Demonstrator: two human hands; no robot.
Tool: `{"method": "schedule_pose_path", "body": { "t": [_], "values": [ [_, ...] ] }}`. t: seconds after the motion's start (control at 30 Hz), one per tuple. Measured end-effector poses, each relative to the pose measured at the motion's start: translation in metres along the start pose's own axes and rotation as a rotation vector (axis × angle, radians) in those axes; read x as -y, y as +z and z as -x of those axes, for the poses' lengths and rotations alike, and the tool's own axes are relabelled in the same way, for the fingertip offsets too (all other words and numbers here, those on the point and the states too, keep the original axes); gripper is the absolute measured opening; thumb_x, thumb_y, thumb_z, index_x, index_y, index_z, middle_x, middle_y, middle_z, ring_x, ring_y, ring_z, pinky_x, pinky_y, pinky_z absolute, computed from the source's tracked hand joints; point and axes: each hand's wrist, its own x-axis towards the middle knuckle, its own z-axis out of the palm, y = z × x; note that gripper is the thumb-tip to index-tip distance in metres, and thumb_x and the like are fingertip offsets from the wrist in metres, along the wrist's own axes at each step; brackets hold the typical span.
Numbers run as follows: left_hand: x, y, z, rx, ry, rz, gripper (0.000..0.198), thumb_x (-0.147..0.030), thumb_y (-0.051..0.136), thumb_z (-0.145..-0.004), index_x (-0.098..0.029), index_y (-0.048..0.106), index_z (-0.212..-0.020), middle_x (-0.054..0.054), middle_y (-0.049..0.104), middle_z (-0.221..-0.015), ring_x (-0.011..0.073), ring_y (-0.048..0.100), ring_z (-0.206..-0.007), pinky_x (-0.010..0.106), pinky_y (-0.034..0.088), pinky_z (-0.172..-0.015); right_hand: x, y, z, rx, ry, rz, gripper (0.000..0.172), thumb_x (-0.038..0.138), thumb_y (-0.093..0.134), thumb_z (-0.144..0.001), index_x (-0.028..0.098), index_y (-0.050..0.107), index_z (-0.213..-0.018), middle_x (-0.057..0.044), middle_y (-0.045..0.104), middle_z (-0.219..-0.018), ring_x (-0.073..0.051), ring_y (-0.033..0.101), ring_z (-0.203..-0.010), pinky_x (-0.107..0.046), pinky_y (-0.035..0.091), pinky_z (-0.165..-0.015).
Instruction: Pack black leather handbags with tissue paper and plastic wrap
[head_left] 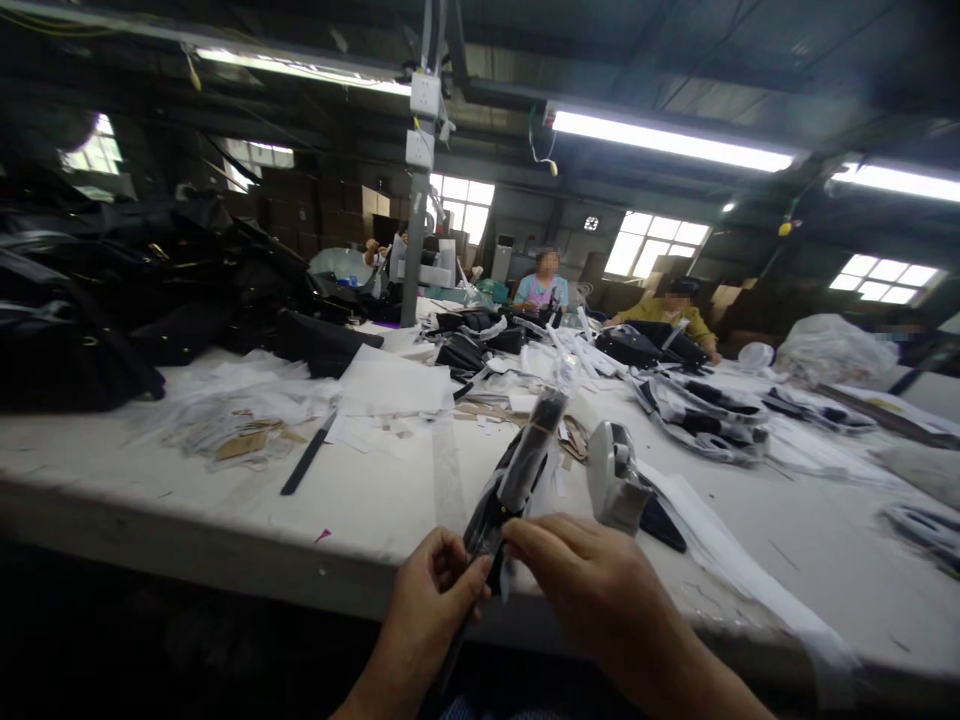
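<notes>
At the table's front edge I hold a long black bag strap (489, 515) with clear plastic film wrapped round its upper part. It points up and away from me, its far end tilted to the right. My left hand (441, 590) is closed on the lower part, thumb on top. My right hand (589, 570) pinches the strap just above, by a small gold-coloured stud; its palm hides part of the strap. Just beyond my right hand stands a white tape dispenser (611, 470), with a dark flat piece (664, 520) beside it.
Black bags (90, 300) are heaped at the left. Thin white wrapping, paper sheets (394, 382) and a black strip (306, 462) lie nearer. Wrapped straps (705, 415) and a long white foam strip (739, 555) lie right. A post (415, 240) rises mid-table; co-workers (541, 285) sit opposite.
</notes>
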Motion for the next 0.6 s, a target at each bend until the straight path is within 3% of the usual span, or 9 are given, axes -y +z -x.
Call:
{"method": "schedule_pose_path", "body": {
  "t": [0.03,0.1,0.17,0.3,0.43,0.6],
  "values": [
    [0.000,0.001,0.000,-0.012,0.019,-0.002,0.050,-0.055,0.080,-0.064,-0.022,0.043,-0.070,-0.006,0.054,-0.058,0.0148,0.061,-0.056,0.021,0.045,-0.045,0.000,-0.006,-0.011,0.030,-0.122,0.016,0.023,0.014,0.049,-0.097,0.018,0.066,-0.111,-0.008,0.073,-0.103,-0.020,0.067,-0.094,-0.031,0.049,-0.085],
    [0.000,0.002,0.001,-0.023,0.050,-0.013,0.048,-0.054,0.079,-0.066,-0.022,0.043,-0.069,-0.005,0.055,-0.057,0.0139,0.060,-0.054,0.021,0.046,-0.044,-0.003,-0.010,-0.036,0.155,-0.277,0.062,0.025,0.011,0.051,-0.095,0.018,0.064,-0.115,-0.008,0.067,-0.122,-0.024,0.054,-0.124,-0.045,0.033,-0.112],
    [0.000,0.002,0.002,-0.033,0.082,-0.036,0.045,-0.052,0.078,-0.069,-0.022,0.044,-0.069,-0.005,0.057,-0.056,0.0126,0.057,-0.052,0.021,0.045,-0.044,-0.006,-0.007,-0.059,0.307,-0.322,0.120,0.021,0.011,0.054,-0.093,0.018,0.067,-0.107,-0.008,0.067,-0.123,-0.026,0.045,-0.134,-0.054,0.016,-0.119],
    [0.001,0.001,0.004,-0.034,0.125,-0.074,0.041,-0.050,0.074,-0.074,-0.022,0.044,-0.071,-0.003,0.058,-0.058,0.0118,0.054,-0.051,0.021,0.045,-0.045,-0.006,0.001,-0.087,0.591,-0.309,0.172,0.013,0.011,0.062,-0.087,0.019,0.072,-0.087,-0.005,0.073,-0.099,-0.025,0.059,-0.117,-0.055,0.015,-0.117],
    [0.000,0.000,0.006,-0.031,0.130,-0.091,0.039,-0.048,0.073,-0.076,-0.022,0.044,-0.070,-0.002,0.059,-0.059,0.0136,0.056,-0.054,0.022,0.046,-0.046,0.002,-0.005,-0.105,0.866,-0.238,0.209,0.017,0.014,0.061,-0.089,0.022,0.075,-0.094,-0.005,0.075,-0.096,-0.023,0.066,-0.102,-0.051,0.029,-0.110],
    [-0.002,0.000,0.007,-0.017,0.130,-0.105,0.039,-0.049,0.071,-0.078,-0.023,0.044,-0.071,-0.002,0.059,-0.060,0.0144,0.058,-0.055,0.023,0.046,-0.047,0.005,-0.009,-0.124,0.996,-0.171,0.224,0.016,0.023,0.064,-0.087,0.021,0.078,-0.095,-0.006,0.077,-0.090,-0.022,0.069,-0.087,-0.038,0.043,-0.091]
  ]
}}
